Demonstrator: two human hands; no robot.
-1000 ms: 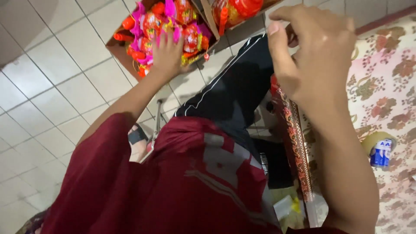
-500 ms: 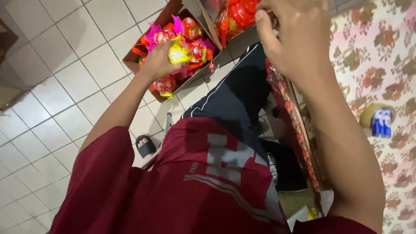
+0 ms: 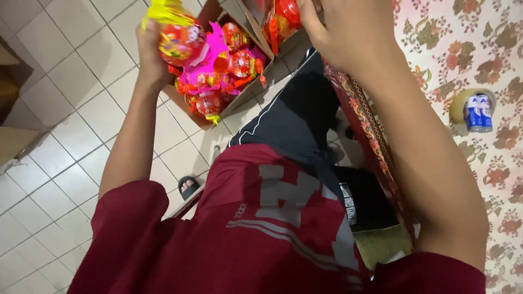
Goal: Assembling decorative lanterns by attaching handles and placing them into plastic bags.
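Note:
My left hand (image 3: 151, 51) grips a round red sweet in shiny wrapping with a yellow frill (image 3: 177, 35), lifted above an open cardboard box (image 3: 188, 106) on the tiled floor. That box holds several similar red, pink and orange wrapped sweets (image 3: 223, 76). My right hand (image 3: 346, 35) is raised at the top of the view, beside a second box (image 3: 294, 41) with red wrapped sweets (image 3: 280, 22); its fingertips are cut off by the frame edge, so what it holds is hidden.
A table with a floral cloth (image 3: 479, 163) runs along the right, carrying a tape roll with small blue-and-white batteries (image 3: 476, 111) inside. White floor tiles (image 3: 60, 109) lie to the left, with a brown box edge (image 3: 13, 144) at far left. My sandalled foot (image 3: 188, 188) shows below.
My left hand has risen out of the box with a yellow-frilled sweet in its grip. The right hand has shifted slightly up and left near the second box.

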